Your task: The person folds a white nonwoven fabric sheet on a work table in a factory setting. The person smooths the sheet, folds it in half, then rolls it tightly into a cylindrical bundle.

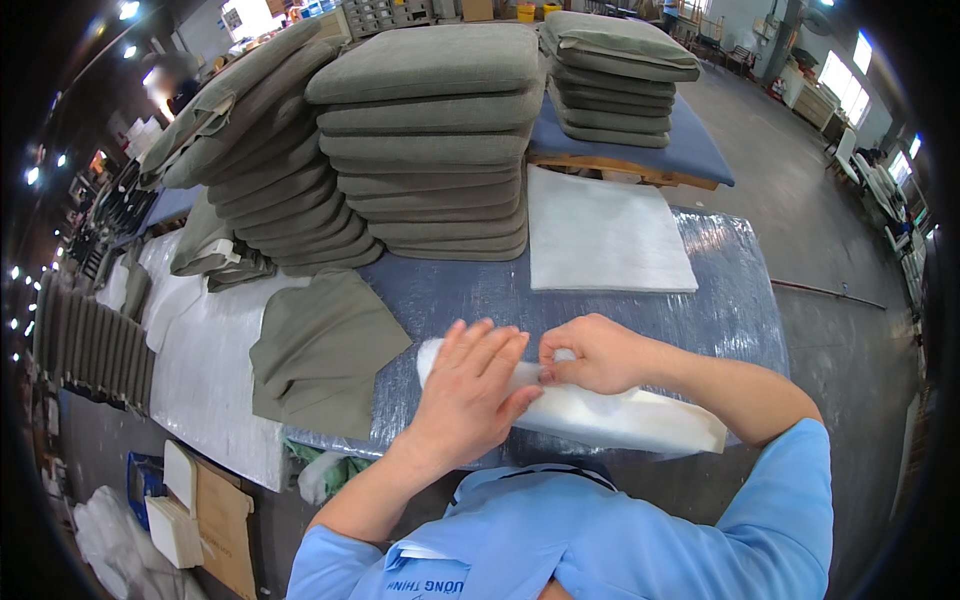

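Note:
A long white piece of padding (640,415), which looks folded or rolled, lies across the table's near edge in front of me. My left hand (472,385) rests on its left part, palm down, fingers stretched out. Close beside it, my right hand (592,355) pinches the padding's upper edge between thumb and fingers. A loose grey-green fabric piece (325,350) is spread on the table to the left. Beyond my hands lies a flat white square pad (605,235).
Tall stacks of grey-green cushions (425,140) stand at the back, one leaning stack (290,190) at the left. Another stack (615,85) sits on a blue bench (700,150). The worktable (735,280) is plastic-wrapped. Cardboard (225,530) stands on the floor at lower left.

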